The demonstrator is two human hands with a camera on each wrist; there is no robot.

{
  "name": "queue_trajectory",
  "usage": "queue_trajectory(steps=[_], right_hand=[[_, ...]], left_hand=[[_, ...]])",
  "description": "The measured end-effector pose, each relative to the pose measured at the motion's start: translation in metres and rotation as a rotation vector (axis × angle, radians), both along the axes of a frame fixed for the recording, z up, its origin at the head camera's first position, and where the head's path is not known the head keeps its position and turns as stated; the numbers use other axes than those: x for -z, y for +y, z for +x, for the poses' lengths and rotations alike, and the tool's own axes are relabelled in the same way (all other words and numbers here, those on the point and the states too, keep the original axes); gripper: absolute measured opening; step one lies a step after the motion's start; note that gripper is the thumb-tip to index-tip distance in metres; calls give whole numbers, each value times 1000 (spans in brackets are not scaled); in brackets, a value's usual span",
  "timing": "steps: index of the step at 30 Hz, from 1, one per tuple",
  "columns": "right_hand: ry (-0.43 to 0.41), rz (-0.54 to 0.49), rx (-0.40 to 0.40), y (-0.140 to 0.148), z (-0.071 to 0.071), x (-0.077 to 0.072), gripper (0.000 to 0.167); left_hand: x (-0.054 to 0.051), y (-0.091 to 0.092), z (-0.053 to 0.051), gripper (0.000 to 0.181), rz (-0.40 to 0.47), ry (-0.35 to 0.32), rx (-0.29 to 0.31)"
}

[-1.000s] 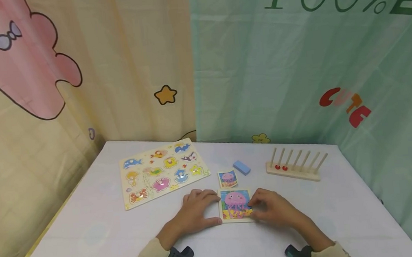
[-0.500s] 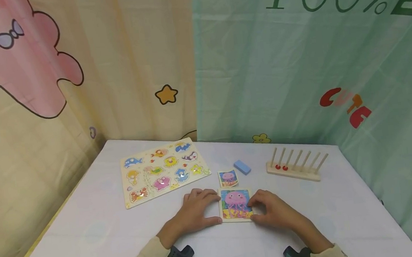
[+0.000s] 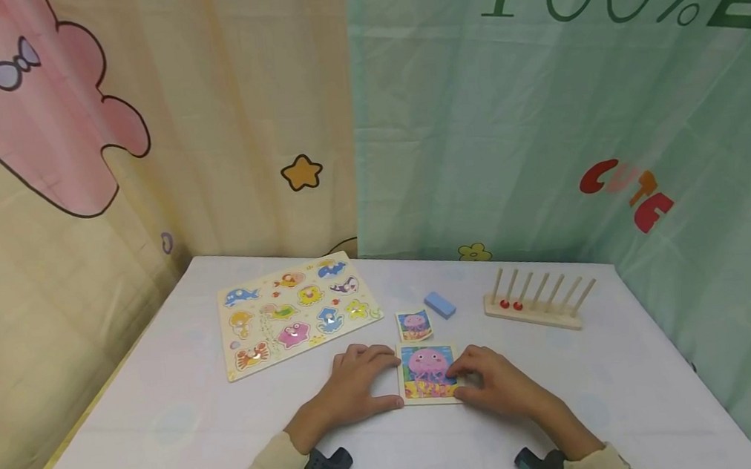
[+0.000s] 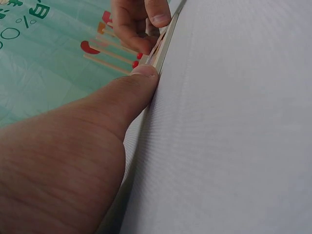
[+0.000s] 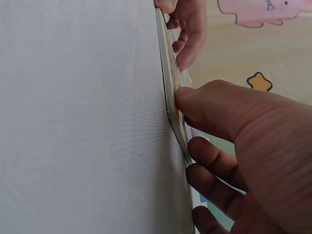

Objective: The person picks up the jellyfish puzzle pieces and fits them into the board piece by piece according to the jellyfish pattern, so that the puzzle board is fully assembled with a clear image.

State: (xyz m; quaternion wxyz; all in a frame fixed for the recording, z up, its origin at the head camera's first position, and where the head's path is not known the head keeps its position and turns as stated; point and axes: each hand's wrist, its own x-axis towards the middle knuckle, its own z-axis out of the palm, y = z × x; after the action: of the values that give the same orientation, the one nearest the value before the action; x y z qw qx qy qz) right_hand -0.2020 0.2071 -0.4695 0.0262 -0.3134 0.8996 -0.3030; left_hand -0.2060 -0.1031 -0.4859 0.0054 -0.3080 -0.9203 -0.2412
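A small square jigsaw puzzle [image 3: 429, 367] with a pink jellyfish picture lies flat on the table between both hands. My left hand [image 3: 355, 389] touches its left edge, thumb extended at the near corner and index fingertip farther up. From the right, my right hand [image 3: 499, 384] holds the puzzle's side, its thumb and index fingertips on the picture. In the right wrist view, that thumb [image 5: 195, 100] lies on the puzzle's face, while bent fingers [image 5: 209, 156] sit at its edge. Whether a single piece is pinched there is hidden. Just beyond lies a small jellyfish picture card [image 3: 415, 326].
A wooden sea-animal peg board [image 3: 298, 312] lies at the back left. Behind the card is a blue block [image 3: 440, 305]. At the back right stands a wooden rack [image 3: 537, 313] with upright rods and two red beads. Printed curtains hang behind the white table [image 3: 165, 432].
My right thumb and index fingertip have shifted slightly on the right side of the puzzle, and the thumb tip now shows at its edge. The left hand keeps its place.
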Motion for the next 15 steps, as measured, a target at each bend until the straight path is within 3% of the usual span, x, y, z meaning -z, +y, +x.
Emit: queue_trajectory(steps=[5, 15], right_hand=[[-6, 28, -9, -2, 0, -1, 31], [2, 29, -24, -3, 1, -1, 23]], left_hand=[[-1, 0, 0, 63, -10, -9, -6], [1, -1, 0, 64, -8, -6, -5]])
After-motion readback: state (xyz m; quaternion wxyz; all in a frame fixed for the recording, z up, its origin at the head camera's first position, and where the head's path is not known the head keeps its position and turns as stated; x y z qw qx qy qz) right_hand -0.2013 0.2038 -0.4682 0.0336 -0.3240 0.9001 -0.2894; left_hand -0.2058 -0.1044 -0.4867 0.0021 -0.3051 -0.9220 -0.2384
